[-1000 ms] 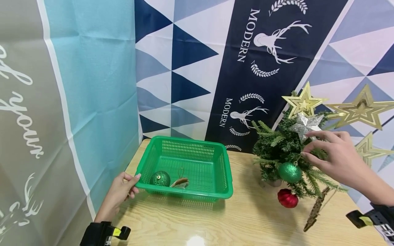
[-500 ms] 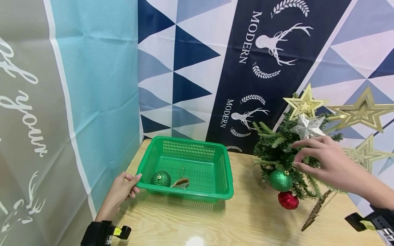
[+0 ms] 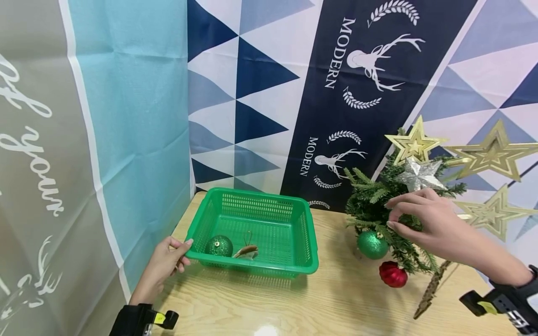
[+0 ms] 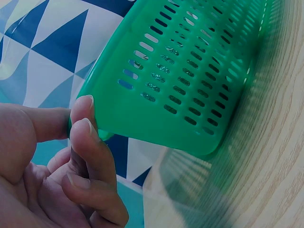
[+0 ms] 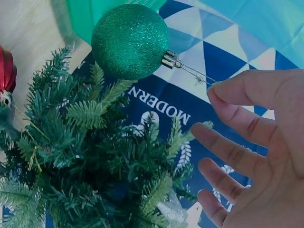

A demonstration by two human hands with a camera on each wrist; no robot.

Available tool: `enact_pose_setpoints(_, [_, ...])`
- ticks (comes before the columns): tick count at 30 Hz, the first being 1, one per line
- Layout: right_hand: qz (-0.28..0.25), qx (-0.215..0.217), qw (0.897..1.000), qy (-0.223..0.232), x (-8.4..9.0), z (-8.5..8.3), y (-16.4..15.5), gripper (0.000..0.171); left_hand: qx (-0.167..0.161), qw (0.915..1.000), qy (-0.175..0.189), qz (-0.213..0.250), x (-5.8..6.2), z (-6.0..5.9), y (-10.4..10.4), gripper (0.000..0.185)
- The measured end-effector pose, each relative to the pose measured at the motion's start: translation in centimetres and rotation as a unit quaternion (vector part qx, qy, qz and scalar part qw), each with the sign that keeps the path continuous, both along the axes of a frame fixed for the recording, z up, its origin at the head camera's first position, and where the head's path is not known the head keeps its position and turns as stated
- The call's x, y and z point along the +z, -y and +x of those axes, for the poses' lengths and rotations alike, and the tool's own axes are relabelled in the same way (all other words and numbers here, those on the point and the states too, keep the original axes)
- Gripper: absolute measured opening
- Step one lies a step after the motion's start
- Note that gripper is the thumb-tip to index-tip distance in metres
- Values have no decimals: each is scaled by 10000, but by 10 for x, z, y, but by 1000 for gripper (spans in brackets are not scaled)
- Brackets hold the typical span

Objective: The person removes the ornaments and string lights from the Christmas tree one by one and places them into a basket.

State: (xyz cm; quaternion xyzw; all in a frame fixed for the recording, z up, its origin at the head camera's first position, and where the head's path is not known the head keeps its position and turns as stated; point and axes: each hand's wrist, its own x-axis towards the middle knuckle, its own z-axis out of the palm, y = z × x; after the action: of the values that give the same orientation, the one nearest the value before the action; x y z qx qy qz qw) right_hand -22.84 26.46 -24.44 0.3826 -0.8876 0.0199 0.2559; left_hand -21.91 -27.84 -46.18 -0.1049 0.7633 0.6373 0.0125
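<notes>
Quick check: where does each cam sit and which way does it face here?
Head: on the head, facing forward-down at green basket, small tree; both hands show.
Left wrist: behind left hand, facing the basket's outer wall.
Right wrist: under right hand, facing green bauble.
Shared: head and right wrist both show that bauble.

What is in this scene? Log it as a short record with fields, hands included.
left hand: grips the rim of the green basket
right hand: pinches the hanging thread of the green bauble, beside the small tree
in basket: another green ball, a brown ornament
on tree: red bauble, silver star
</notes>
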Motion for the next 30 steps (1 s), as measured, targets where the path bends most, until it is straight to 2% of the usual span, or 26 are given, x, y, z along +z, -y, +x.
enact_pose_setpoints(11, [-165, 81, 9998, -49, -4, -4, 17, 30, 33, 10000, 18, 4, 0, 0, 1, 36])
enact_pose_setpoints(20, [2, -315, 9994, 167, -4, -4, 35, 27, 16, 10000, 20, -18, 0, 0, 1, 35])
enact_pose_setpoints(30, [-10, -118, 9998, 139, -10, -8, 52, 28, 23, 10000, 11, -53, 0, 0, 0, 36])
